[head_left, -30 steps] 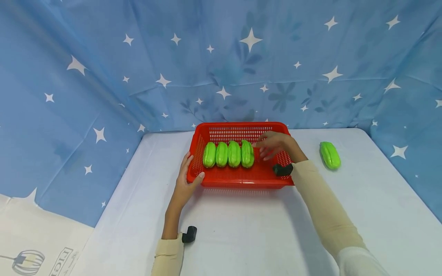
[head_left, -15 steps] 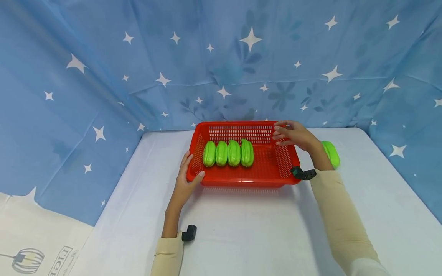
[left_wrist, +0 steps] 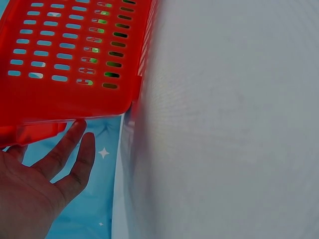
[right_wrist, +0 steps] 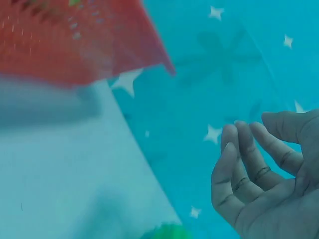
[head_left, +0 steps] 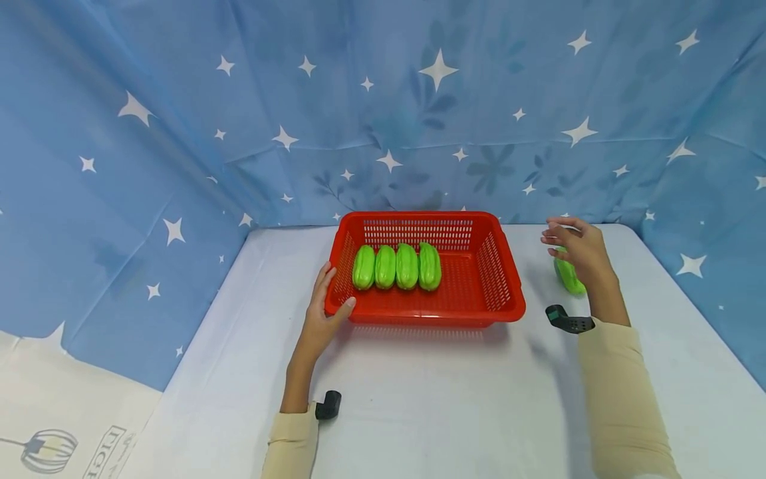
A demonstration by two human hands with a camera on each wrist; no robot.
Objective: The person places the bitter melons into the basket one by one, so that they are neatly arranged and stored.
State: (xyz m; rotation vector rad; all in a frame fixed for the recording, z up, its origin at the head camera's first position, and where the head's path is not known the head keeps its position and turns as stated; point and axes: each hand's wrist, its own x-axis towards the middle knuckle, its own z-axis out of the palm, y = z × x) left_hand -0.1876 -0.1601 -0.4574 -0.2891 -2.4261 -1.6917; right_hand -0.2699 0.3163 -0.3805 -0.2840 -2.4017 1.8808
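Observation:
My left hand rests at the near left corner of a red plastic basket. Its thumb lies along the near rim and its fingers reach the left side. In the left wrist view, the fingertips meet the basket's rim, and the fingers are fairly straight. Inside the basket stand several glossy green ribbed vegetables, side by side in the left half. My right hand hovers over a matching green vegetable on the table, partly hiding it. Nothing is between its loosely bent fingers.
A white-covered table carries everything. Blue cloth with white stars hangs close behind it and along both sides. Each sleeve has a black wrist camera. A pale printed cloth shows at the lower left.
My right hand has moved out of the basket, over its right rim and rightward to the lone green vegetable. My left hand and the basket have stayed in place.

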